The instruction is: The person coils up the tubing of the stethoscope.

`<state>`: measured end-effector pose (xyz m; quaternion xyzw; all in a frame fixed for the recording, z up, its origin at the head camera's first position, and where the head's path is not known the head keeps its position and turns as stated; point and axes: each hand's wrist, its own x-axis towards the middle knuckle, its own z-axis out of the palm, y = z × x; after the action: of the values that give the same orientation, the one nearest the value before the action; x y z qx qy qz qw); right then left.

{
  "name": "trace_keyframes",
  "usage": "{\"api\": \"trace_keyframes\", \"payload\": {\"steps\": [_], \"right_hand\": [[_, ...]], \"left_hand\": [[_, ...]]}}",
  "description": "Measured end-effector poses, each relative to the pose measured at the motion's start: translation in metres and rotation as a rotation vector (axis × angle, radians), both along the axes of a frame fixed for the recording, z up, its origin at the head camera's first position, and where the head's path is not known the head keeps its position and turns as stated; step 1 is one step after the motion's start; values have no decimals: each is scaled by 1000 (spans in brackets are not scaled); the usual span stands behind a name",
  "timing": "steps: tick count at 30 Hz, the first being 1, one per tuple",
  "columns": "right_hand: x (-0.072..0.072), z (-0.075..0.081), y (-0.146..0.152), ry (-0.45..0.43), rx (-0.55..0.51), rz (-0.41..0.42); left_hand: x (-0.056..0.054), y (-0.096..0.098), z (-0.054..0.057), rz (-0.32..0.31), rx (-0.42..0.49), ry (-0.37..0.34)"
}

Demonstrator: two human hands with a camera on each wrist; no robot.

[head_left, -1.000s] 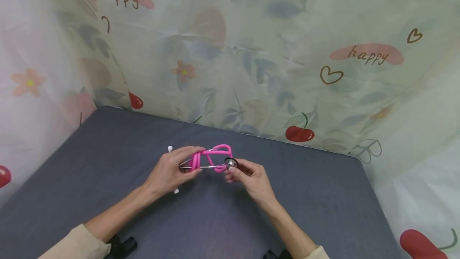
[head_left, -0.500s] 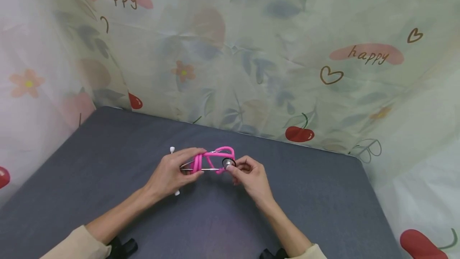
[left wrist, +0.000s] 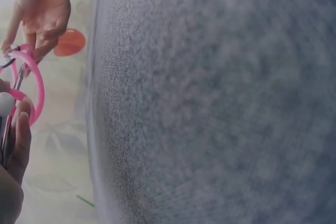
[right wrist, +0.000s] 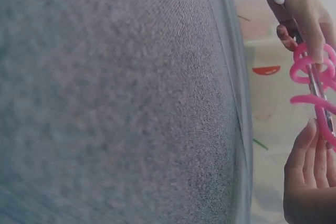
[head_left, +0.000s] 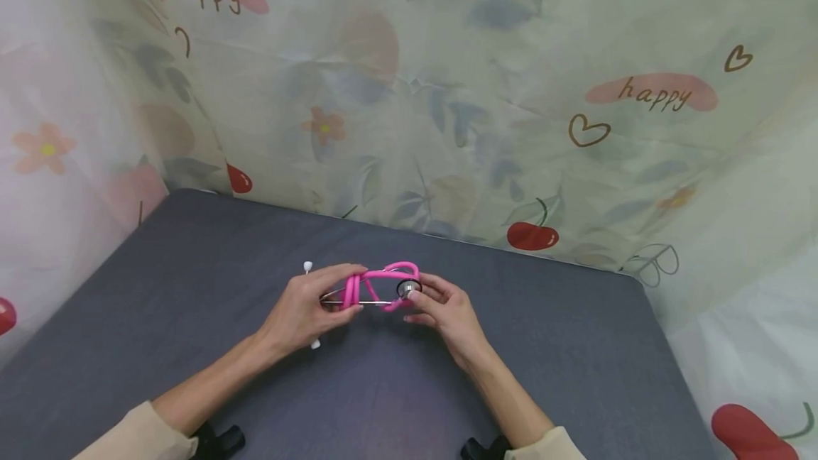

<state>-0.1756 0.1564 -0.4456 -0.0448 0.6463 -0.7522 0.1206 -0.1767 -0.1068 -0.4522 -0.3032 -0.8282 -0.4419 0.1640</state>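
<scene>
A pink stethoscope [head_left: 383, 275] is held above the dark table, its tubing wound round the metal ear tubes. My left hand [head_left: 300, 304] grips the coiled part from the left, thumb below and fingers above. White ear tips [head_left: 308, 266] stick out on either side of that hand. At the other end, my right hand [head_left: 454, 314] has its thumb and fingers at the round metal chest piece [head_left: 407, 289], pinching its edge. In the left wrist view the pink loop [left wrist: 38, 85] spans between both hands. The right wrist view shows the tubing [right wrist: 310, 72] wrapped in several turns.
A dark grey cloth-covered table [head_left: 562, 346] lies under both hands. Behind it hangs a printed curtain [head_left: 447, 162] with cherries and the word happy, and more curtain closes off both sides. Black straps [head_left: 220, 440] sit at the wrists.
My right hand's fingers have shifted around the chest piece and spread a little. The stethoscope has moved slightly right, while my left hand keeps its grip.
</scene>
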Motion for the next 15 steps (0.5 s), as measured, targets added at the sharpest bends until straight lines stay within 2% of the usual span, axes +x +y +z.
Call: {"api": "trace_keyframes", "payload": {"steps": [9,15], "right_hand": [[-3,0,-1,2,72,-8],[-4,-4,-7,55,137,-69]], "left_hand": [[2,5,0,-4,-13,11],[3,8,5,-25,-13,15]]}}
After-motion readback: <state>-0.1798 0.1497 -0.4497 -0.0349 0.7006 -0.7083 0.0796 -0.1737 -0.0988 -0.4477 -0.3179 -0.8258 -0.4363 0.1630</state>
